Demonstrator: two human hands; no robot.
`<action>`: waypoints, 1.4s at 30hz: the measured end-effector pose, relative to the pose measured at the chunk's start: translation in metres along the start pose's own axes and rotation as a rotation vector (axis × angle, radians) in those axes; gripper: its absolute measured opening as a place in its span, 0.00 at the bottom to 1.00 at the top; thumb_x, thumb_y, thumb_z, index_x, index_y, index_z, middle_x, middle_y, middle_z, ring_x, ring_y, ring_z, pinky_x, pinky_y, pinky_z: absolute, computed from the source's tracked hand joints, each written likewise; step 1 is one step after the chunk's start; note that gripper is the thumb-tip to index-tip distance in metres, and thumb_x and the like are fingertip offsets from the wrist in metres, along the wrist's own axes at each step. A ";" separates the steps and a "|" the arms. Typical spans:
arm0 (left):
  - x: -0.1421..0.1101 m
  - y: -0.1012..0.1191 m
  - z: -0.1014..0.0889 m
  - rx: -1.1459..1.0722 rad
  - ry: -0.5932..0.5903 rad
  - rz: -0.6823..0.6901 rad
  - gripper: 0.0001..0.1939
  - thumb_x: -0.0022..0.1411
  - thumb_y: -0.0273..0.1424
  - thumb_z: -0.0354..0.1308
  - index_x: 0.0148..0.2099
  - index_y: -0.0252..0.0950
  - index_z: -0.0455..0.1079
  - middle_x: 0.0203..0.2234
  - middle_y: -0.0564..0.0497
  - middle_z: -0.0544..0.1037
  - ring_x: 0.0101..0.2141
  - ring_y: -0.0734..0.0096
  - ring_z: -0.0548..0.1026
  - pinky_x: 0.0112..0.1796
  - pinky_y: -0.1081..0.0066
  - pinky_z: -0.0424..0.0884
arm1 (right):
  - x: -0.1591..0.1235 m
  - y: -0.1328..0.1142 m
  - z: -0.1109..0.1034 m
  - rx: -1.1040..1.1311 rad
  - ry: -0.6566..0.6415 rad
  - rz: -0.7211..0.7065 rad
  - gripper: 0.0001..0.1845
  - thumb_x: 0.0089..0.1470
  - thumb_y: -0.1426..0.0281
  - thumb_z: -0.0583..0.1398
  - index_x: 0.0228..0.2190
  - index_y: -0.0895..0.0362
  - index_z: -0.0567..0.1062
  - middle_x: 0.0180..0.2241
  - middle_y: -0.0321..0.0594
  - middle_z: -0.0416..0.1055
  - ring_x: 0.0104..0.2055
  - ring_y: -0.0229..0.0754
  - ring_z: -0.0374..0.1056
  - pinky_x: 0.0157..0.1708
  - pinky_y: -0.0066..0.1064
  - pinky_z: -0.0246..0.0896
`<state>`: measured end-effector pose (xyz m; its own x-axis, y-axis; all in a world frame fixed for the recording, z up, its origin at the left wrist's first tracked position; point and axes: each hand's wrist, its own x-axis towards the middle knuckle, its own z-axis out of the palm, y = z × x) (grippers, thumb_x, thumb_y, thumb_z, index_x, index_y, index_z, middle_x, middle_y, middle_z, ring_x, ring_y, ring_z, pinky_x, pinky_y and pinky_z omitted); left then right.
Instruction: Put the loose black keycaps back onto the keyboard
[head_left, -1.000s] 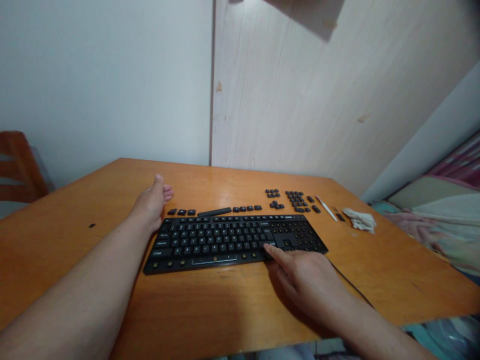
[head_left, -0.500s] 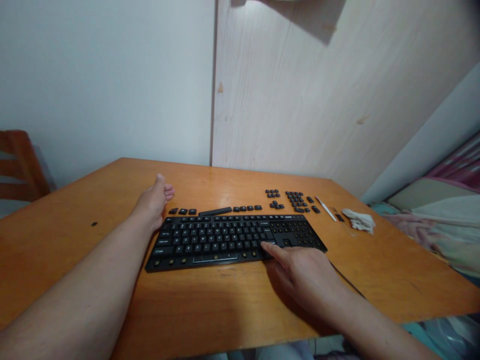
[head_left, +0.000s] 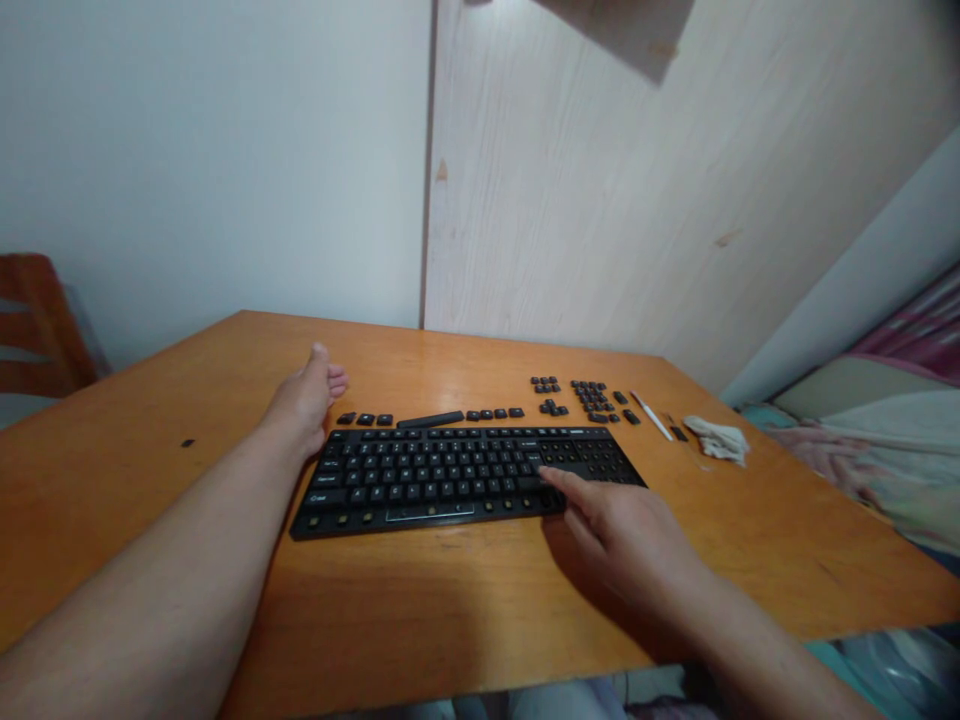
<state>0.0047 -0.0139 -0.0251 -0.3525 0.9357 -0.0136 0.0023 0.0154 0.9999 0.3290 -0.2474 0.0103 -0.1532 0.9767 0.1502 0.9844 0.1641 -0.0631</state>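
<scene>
At the left edge of the frame you have a wooden chair, and right of it a small black piece lies on the orange-brown wooden table.

Left of centre, your left hand stands on edge at the upper left corner of the black keyboard, thumb up and fingers loosely extended; its grip is open, and you hold nothing visible in it.

The keyboard lies across the middle of the frame, slightly tilted. Its main block carries black keycaps, while bare switches show along its bottom row and in the sections at its right.

Just behind it, left to right, lie three loose keycaps, the long spacebar keycap, set at a slant, and four more small keycaps.

Right of centre, your right hand reaches in with its index finger out, the tip at the right end of the main block. The other fingers are partly hidden, so you cannot tell how tightly they close.

Beyond that hand, keycap clusters lie on the table, then a slim white tool, a small dark object and a crumpled pale cloth. At the right edge you see bedding.
</scene>
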 end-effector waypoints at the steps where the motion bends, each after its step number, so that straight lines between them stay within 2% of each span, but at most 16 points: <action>1: 0.000 0.000 0.000 0.002 0.000 0.001 0.31 0.63 0.57 0.43 0.35 0.34 0.71 0.37 0.40 0.79 0.40 0.62 0.76 0.44 0.64 0.70 | 0.000 0.004 0.000 0.006 0.007 0.021 0.25 0.60 0.70 0.52 0.58 0.51 0.71 0.41 0.43 0.80 0.40 0.50 0.77 0.38 0.38 0.69; 5: 0.002 -0.002 0.000 0.010 0.008 0.002 0.32 0.63 0.58 0.43 0.35 0.34 0.71 0.35 0.41 0.79 0.39 0.61 0.76 0.42 0.65 0.70 | -0.002 0.012 0.001 0.011 -0.008 0.059 0.24 0.60 0.70 0.52 0.56 0.52 0.73 0.43 0.44 0.80 0.42 0.51 0.77 0.40 0.40 0.70; 9: 0.003 -0.003 -0.001 0.007 -0.001 0.000 0.32 0.63 0.58 0.43 0.35 0.34 0.70 0.35 0.41 0.78 0.38 0.63 0.76 0.42 0.66 0.69 | -0.003 0.011 0.005 0.009 -0.006 0.043 0.23 0.60 0.69 0.53 0.55 0.49 0.74 0.43 0.42 0.80 0.42 0.50 0.76 0.41 0.40 0.69; 16: 0.005 -0.005 -0.001 0.010 0.001 0.014 0.33 0.61 0.60 0.44 0.34 0.34 0.71 0.34 0.41 0.78 0.38 0.62 0.76 0.40 0.65 0.70 | -0.003 0.007 0.011 -0.062 -0.062 0.031 0.24 0.60 0.70 0.52 0.56 0.49 0.73 0.40 0.42 0.81 0.39 0.51 0.77 0.38 0.40 0.69; 23: 0.005 -0.005 -0.001 0.007 0.005 0.011 0.33 0.61 0.60 0.44 0.35 0.34 0.71 0.36 0.39 0.79 0.39 0.60 0.76 0.42 0.63 0.70 | -0.001 0.004 0.005 -0.008 0.005 -0.007 0.22 0.60 0.69 0.53 0.54 0.47 0.75 0.42 0.39 0.80 0.42 0.49 0.76 0.40 0.38 0.69; 31: 0.001 -0.001 -0.001 -0.013 0.005 -0.014 0.31 0.63 0.57 0.44 0.35 0.34 0.71 0.37 0.40 0.79 0.39 0.62 0.76 0.45 0.64 0.69 | 0.005 -0.005 0.005 -0.061 -0.058 -0.053 0.23 0.59 0.71 0.53 0.54 0.48 0.75 0.37 0.41 0.81 0.37 0.49 0.77 0.37 0.38 0.69; 42: -0.001 -0.002 -0.002 -0.025 -0.007 -0.001 0.31 0.64 0.56 0.44 0.37 0.33 0.71 0.39 0.39 0.79 0.40 0.62 0.77 0.44 0.65 0.70 | 0.004 0.001 0.009 -0.028 -0.023 -0.053 0.24 0.58 0.71 0.53 0.54 0.48 0.75 0.40 0.41 0.81 0.40 0.50 0.77 0.41 0.40 0.70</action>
<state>0.0037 -0.0158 -0.0272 -0.3462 0.9380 -0.0150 -0.0215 0.0081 0.9997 0.3287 -0.2422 0.0017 -0.2067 0.9698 0.1297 0.9769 0.2120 -0.0281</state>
